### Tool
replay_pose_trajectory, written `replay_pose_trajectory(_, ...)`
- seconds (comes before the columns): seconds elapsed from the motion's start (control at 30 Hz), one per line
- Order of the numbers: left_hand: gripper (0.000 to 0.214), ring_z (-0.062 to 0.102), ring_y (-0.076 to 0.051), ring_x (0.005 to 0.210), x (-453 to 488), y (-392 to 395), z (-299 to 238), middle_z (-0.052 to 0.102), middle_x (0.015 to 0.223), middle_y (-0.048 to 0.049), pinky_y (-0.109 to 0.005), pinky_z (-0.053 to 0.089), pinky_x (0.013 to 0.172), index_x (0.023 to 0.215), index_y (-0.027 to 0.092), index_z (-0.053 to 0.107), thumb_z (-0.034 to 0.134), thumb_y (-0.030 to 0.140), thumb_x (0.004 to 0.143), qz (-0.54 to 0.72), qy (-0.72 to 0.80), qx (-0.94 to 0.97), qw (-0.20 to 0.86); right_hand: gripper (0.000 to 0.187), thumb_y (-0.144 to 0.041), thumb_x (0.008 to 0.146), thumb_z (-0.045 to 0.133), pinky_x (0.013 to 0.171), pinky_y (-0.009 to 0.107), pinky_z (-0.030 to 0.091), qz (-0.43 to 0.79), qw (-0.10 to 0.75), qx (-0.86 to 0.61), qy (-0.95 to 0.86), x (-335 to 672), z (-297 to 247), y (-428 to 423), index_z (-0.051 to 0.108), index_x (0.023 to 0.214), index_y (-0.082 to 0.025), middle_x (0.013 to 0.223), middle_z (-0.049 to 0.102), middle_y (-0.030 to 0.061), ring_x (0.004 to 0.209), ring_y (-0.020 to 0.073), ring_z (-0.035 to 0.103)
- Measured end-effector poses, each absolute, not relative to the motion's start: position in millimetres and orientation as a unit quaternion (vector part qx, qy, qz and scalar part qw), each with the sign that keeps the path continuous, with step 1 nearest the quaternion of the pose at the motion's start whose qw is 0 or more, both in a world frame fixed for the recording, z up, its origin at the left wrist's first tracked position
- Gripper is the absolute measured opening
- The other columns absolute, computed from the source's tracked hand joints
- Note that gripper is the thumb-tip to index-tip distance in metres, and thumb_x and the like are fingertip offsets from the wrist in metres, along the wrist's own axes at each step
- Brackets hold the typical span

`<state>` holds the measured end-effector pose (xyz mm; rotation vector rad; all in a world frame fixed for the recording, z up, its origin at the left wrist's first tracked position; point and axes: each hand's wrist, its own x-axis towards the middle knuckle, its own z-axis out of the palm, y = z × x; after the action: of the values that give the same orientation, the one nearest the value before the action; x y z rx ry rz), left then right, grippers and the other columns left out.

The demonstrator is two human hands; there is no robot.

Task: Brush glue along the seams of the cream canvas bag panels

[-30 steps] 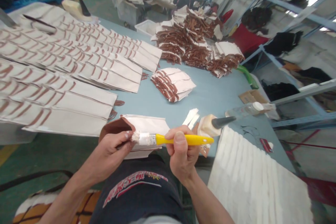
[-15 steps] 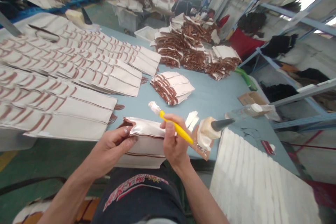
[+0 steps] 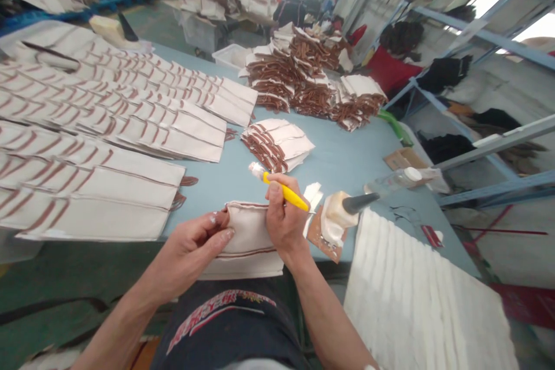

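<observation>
My left hand pinches the left edge of a cream cloth piece with brown trim lying at the near edge of the blue table. My right hand is closed round a yellow-handled brush, whose glue-caked white bristles point up and to the left, above the piece. The heel of that hand rests on the piece's right side.
Rows of overlapped cream pieces cover the table's left. A small stack lies ahead, and big piles stand at the back. A glue pot with a dark handle, a plastic bottle and a white padded sheet are at my right.
The brush swung from lying level in front of me to pointing up and away. The cloth piece was folded shut and flattened on the table, both hands moving forward onto it.
</observation>
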<state>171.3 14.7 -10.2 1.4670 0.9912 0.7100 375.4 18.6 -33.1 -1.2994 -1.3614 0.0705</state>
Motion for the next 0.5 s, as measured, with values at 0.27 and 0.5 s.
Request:
replay_pose_trajectory(0.27,0.021,0.064,-0.022,0.08,164.7,26.9,-14.7,0.071,0.081,-0.004,-0.024,0.052,0.072,0.086,0.02,0.078,0.071,0.04,0.09,0.308,0.421,0.659,0.542,0.041,-0.056,0.105,0.062,0.042,0.018,0.032,0.243,0.733,-0.466,-0.432,390.7,-13.6,8.3,0.067,0.084,-0.02,0.052,0.048,-0.009,0.042,0.0073,0.042)
replay_pose_trajectory(0.5,0.042,0.07,-0.024,0.084,159.6,28.9,-23.7,0.08,0.098,-0.0073,-0.025,0.057,0.071,0.12,0.018,0.083,0.079,0.047,0.089,0.275,0.418,0.585,0.638,0.047,-0.063,0.103,0.064,0.04,0.021,0.03,0.306,0.684,-0.444,-0.492,385.7,-12.5,10.1,0.067,0.08,-0.022,0.054,0.049,-0.0078,0.04,0.0069,0.037)
